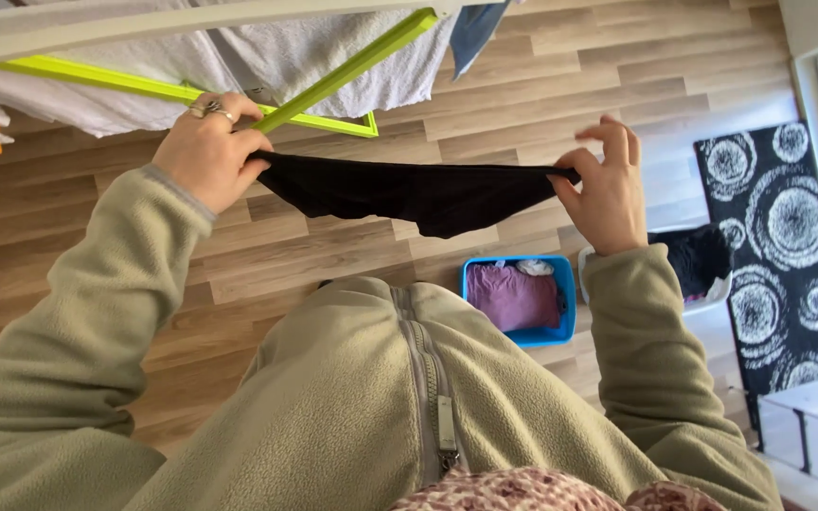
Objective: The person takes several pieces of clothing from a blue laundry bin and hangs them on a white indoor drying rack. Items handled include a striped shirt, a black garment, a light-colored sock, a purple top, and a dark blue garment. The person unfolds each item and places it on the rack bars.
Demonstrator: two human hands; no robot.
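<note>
Closest to the camera is a zipped olive fleece jacket (371,397), sleeves running up to both hands. The left hand (205,151), with rings on it, is closed in a pinch on one end of a black garment (418,194); the right hand (608,189) pinches the other end between thumb and forefinger, the rest of its fingers fanned out loose. So the black piece hangs stretched between the two hands, sagging a bit in the middle.

Below the right hand, down on the wood floor (333,255), sits a blue plastic basket (562,303) with a pinkish-purple cloth (513,295) and something white in it. Just beside it, under the right wrist, a white basket (712,298) holds dark clothing (698,260), though the sleeve hides part of it.

Right above the left hand is a drying rack with lime green bars (352,66), white towels (276,57) already draped over it. Off past the right hand lies a black rug with white circles (778,237).
</note>
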